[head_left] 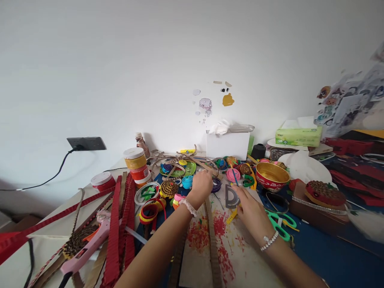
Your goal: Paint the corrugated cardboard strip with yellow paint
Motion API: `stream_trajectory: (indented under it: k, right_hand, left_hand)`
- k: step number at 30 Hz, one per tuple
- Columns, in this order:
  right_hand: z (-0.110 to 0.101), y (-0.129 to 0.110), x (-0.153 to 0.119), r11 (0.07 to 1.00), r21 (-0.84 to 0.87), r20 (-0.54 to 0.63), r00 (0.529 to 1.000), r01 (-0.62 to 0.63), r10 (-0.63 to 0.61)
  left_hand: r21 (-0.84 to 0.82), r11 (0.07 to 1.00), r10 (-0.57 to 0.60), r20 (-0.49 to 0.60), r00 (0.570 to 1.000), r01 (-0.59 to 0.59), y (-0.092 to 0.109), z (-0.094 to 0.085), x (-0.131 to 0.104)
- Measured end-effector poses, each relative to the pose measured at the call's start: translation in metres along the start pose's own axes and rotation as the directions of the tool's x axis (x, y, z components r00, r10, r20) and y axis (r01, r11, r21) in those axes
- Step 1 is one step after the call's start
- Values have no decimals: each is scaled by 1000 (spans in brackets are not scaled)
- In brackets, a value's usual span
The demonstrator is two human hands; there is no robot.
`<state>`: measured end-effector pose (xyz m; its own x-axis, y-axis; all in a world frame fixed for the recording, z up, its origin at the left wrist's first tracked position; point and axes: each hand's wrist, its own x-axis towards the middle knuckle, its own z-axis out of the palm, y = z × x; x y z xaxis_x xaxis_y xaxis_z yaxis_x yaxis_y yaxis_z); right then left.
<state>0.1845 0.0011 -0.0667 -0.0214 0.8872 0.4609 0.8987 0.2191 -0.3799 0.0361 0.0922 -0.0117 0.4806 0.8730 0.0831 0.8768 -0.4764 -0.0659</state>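
In the head view, a slim blue stick (235, 177) is pinched by the right hand (250, 209); whether anything is held by the curled left hand (202, 185) cannot be told. A long brown corrugated-cardboard strip (213, 244) is laid along a paint-smeared white board (195, 262).

The left forearm (168, 236) slants up and rightward from the bottom edge to the left hand (203, 184), curled with its back to the camera; its fingertips seem tucked beyond the knuckles, though the view hides them. From the lower right, the right forearm (289, 258) reaches up and leftward, the right hand (250, 208) apart from the left, its fingers bent forward in a grip.
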Motion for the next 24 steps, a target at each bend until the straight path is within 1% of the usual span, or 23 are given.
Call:
stream_trajectory:
  k: [3,6,9,11,14,17,20,24]
  right_hand:
    - [-1,0,0,1000,0,-17,1000,10,-10]
    - [-2,-2,1,1000,19,-31,999,23,-23]
    - [-4,-3,1,999,42,-36,999,26,-24]
    - [-4,-4,1,998,58,-39,999,24,-22]
    - [-4,-5,1,996,87,-44,999,24,-20]
    - [-5,-7,2,992,120,-57,998,23,-17]
    - [-7,-9,3,987,158,-83,997,14,-1]
    - [-10,-11,3,976,216,-125,992,-6,33]
  left_hand:
    - [18,985,170,-15,985,-170,0,0,-6]
    - [42,942,333,-8,943,-332,1,0,-11]
    - [70,897,438,-11,899,-436,1,0,-14]
    - [83,873,483,-4,876,-481,2,0,-15]
    - [90,861,502,10,865,-501,5,3,-15]
    - [75,874,481,6,877,-480,6,5,-14]
    - [24,900,435,-4,900,-435,5,7,-10]
    - [-90,947,308,-22,951,-309,-1,8,-1]
